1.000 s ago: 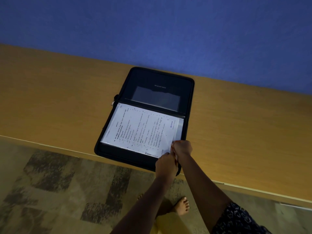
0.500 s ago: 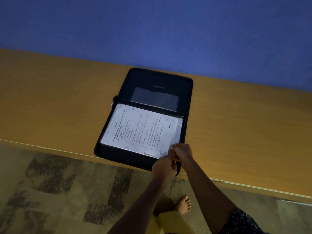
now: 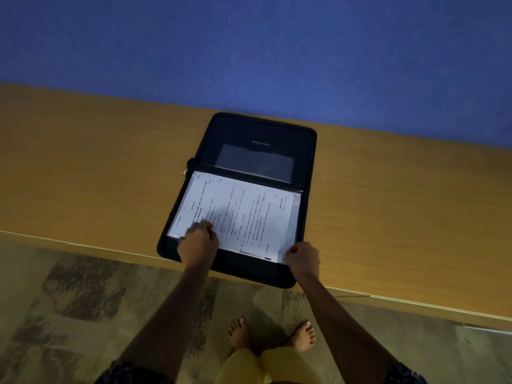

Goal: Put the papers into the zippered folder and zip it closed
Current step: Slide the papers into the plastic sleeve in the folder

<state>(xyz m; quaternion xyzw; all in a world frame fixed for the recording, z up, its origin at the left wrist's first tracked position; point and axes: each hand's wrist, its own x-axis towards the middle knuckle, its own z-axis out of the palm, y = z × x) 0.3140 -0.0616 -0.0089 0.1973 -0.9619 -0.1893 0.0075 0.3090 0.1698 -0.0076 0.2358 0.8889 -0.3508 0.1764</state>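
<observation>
Where the desk [image 3: 401, 217] meets its front edge, the zippered folder [image 3: 311, 162] lies spread open, its near corner poking slightly past the edge above the floor [image 3: 83, 314]. Far half almost reaches the blue wall [image 3: 249, 51]. Bare desk runs wide to left and right of the folder.

Papers [image 3: 249, 214] lie flat on the near half, printed side up, inside a clear sleeve, within the black rim.

Left hand [image 3: 198, 241]: fingers bent, tips down on the papers near their near left corner, wrist crossing the folder's front rim. Cannot tell whether it pinches the sheet or only presses on it.

Right hand [image 3: 303, 259]: fingers curled, pinching the near right corner of the papers, right at the folder's rim.

Zipper pull [image 3: 185, 171] sits outside the left side, level with the fold. Far half shows a dark pocket with a clear window.

Bare feet [image 3: 241, 332] stand on the patterned floor just under the desk edge, between the forearms. Nothing on the desk stands beside the folder.
</observation>
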